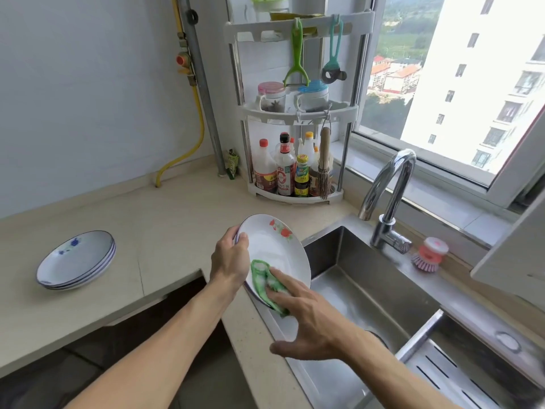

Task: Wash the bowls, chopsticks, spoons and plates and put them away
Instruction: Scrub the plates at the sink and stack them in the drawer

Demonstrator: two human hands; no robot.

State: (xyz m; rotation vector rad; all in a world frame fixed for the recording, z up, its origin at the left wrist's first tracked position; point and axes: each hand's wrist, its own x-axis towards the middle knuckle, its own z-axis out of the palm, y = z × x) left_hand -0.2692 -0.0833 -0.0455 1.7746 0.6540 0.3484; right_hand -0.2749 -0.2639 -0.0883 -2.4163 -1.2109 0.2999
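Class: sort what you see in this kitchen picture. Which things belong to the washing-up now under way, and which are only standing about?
In use: left hand gripping the red-flowered plate; right hand pressing the green cloth on it; sink; stack of blue-flowered plates.

Standing about: sauce bottles, green peeler, pink dish brush, faucet, not running.

Left hand (231,258) gripping, right hand (306,323) flat.

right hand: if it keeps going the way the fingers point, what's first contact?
The right hand points up-left; its fingers already press the green dishcloth against the white flower-printed plate. Beyond those, probably the left hand gripping the plate's rim; depth is unclear.
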